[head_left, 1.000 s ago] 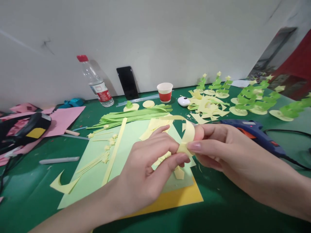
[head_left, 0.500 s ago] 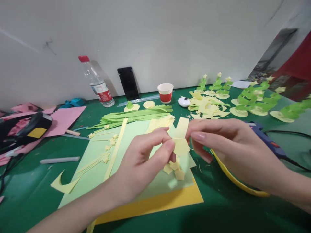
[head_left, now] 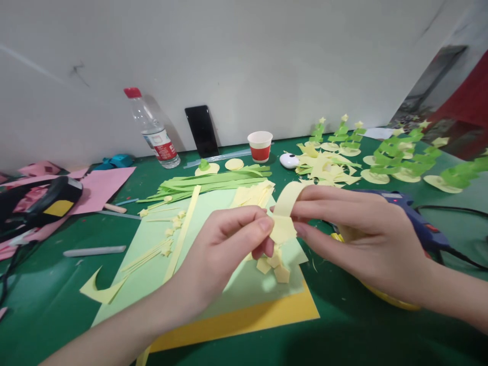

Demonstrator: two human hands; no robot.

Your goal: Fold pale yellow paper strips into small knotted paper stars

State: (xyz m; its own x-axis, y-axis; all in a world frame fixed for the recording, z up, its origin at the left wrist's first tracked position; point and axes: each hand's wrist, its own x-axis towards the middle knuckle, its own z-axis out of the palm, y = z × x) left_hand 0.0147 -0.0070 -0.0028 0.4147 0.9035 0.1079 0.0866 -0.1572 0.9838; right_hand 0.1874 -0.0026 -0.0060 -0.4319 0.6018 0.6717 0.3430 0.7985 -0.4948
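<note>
Pinching the folded end of a yellow paper strip (head_left: 288, 201) above the green sheet (head_left: 211, 204), the left hand (head_left: 229, 249) holds fast; whether the right hand (head_left: 364, 231), against the strip's loop, grips is unclear. Uneven tugging could crease or tear it.

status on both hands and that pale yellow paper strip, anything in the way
Left hand pinches pale yellow paper strip, folded end pentagon-shaped. Right hand at its curved tail, grip unclear. Small pale yellow paper pentagons lie below, not blocking.
</note>
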